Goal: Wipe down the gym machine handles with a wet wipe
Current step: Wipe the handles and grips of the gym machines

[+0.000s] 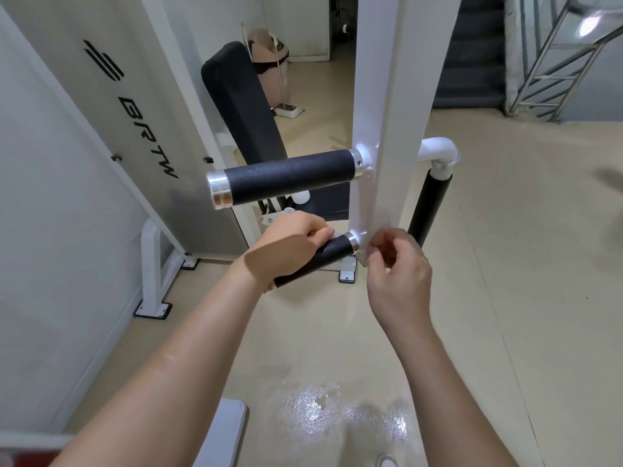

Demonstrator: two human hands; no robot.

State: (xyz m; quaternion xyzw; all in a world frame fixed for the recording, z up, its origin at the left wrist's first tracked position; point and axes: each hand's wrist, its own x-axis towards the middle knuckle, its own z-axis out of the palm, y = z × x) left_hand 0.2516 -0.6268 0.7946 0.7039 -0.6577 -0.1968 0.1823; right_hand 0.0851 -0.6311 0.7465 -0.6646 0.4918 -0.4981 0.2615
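Fingers of left hand [289,248] clamp wipe [332,234] round lower handle [337,250]; right hand [401,281] curled, hold unclear.

Wide open over the floor [505,264] to the right and down low. Tight between upper handle [290,178] and lower handle [333,250]. Blocked by the post [381,96] at both inner ends, by the side handle [428,203] just beside it, by the grey panel [101,112] on the left.
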